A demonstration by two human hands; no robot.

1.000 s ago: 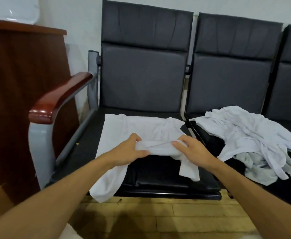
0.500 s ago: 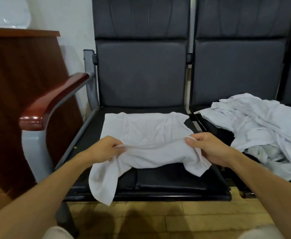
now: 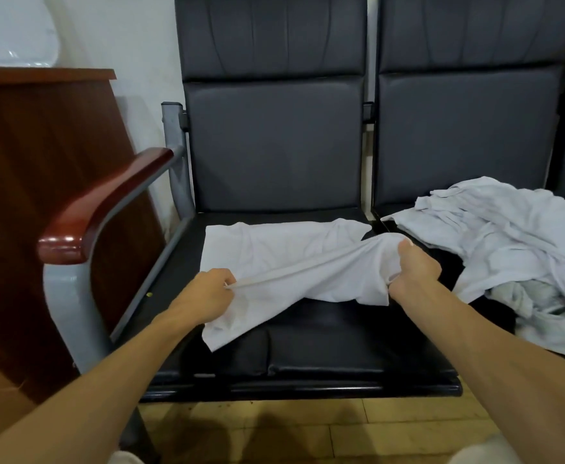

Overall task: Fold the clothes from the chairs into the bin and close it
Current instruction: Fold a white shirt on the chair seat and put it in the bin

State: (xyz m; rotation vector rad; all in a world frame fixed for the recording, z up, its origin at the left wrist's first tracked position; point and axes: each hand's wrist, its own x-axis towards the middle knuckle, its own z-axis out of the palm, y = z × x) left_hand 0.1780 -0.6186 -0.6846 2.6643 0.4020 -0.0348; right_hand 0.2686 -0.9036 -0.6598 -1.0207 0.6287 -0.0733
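Observation:
A white garment (image 3: pixel 284 252) lies spread on the black seat of the left chair (image 3: pixel 324 349). My left hand (image 3: pixel 207 293) pinches its near edge at the left. My right hand (image 3: pixel 415 269) is closed on a bunched part of the same garment at the right, lifted a little off the seat. The cloth stretches taut between both hands, and a flap hangs down near the seat's front left. A pile of unfolded white and grey clothes (image 3: pixel 515 256) covers the seat of the chair to the right. No bin is in view.
A wooden armrest (image 3: pixel 96 209) on a grey metal frame juts out at the left of the chair. A dark red wooden cabinet (image 3: pixel 33 182) stands further left against the white wall. Pale wooden floor (image 3: pixel 274 430) runs under the chairs.
My hands have spread wider apart along the garment's near edge. My right hand has moved right and up, bunching the cloth. The camera has moved closer.

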